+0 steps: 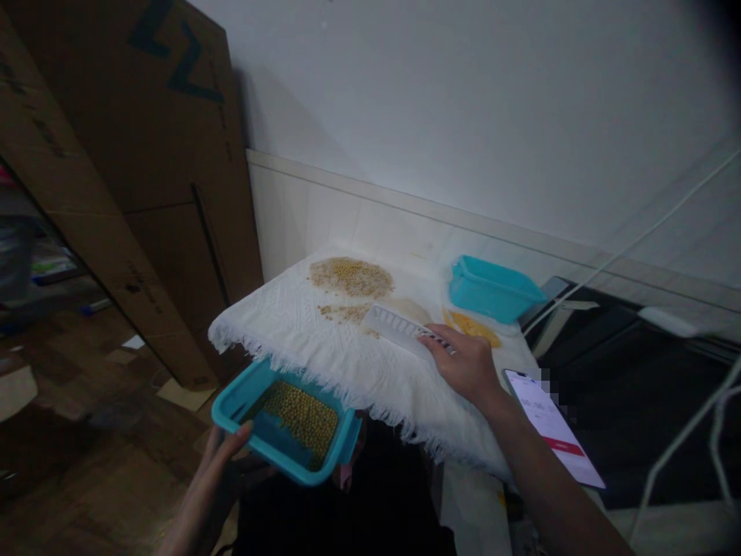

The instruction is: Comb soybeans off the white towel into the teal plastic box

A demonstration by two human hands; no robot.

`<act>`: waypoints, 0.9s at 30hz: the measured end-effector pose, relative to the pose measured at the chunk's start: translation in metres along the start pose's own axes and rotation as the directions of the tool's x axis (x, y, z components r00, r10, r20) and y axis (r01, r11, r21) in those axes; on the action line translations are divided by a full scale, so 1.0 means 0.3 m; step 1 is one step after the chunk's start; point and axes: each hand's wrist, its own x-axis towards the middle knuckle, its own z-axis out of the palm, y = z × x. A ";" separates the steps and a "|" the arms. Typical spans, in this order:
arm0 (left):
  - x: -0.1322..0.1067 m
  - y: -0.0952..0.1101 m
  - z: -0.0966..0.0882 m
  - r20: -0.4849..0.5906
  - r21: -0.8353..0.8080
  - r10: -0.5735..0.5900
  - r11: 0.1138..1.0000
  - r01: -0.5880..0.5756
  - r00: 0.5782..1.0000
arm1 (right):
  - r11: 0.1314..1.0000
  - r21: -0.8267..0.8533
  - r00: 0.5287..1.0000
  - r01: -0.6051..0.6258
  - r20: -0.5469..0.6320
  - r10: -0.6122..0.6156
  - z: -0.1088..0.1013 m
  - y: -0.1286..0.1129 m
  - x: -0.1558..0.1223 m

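Note:
My left hand (223, 455) grips the near left rim of a turquoise plastic basket (275, 462), its thumb over the edge. Round yellow-tan beans (306, 417) lie inside the basket, which is held just below the table's front edge. In my right hand (466, 363) is a white plastic strip with a row of slots (397, 324), low over the white fringed cloth (312, 363). Loose beans (344, 313) lie scattered left of the strip's tip. Behind them is a larger pile of beans (350, 274) on a tan round patch.
A second turquoise basket (492, 289) stands at the back right, beside a yellow flat thing (475, 328). A lit phone (556, 428) lies at the right edge. White cables (637, 239) cross the right side. A tall cardboard box (174, 139) stands on the left.

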 end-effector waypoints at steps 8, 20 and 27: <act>-0.013 0.007 0.013 -0.004 -0.014 -0.004 1.000 0.004 1.000 | 0.999 0.035 1.000 -0.010 -0.017 0.010 -0.012 0.007 -0.006; -0.002 -0.001 0.009 0.018 -0.030 -0.005 1.000 0.005 1.000 | 0.991 0.127 0.999 0.028 0.021 -0.031 -0.030 -0.045 -0.017; 0.002 -0.017 0.012 0.033 -0.031 -0.034 0.999 0.035 0.999 | 0.988 0.150 0.999 0.047 0.012 -0.049 -0.042 -0.063 -0.017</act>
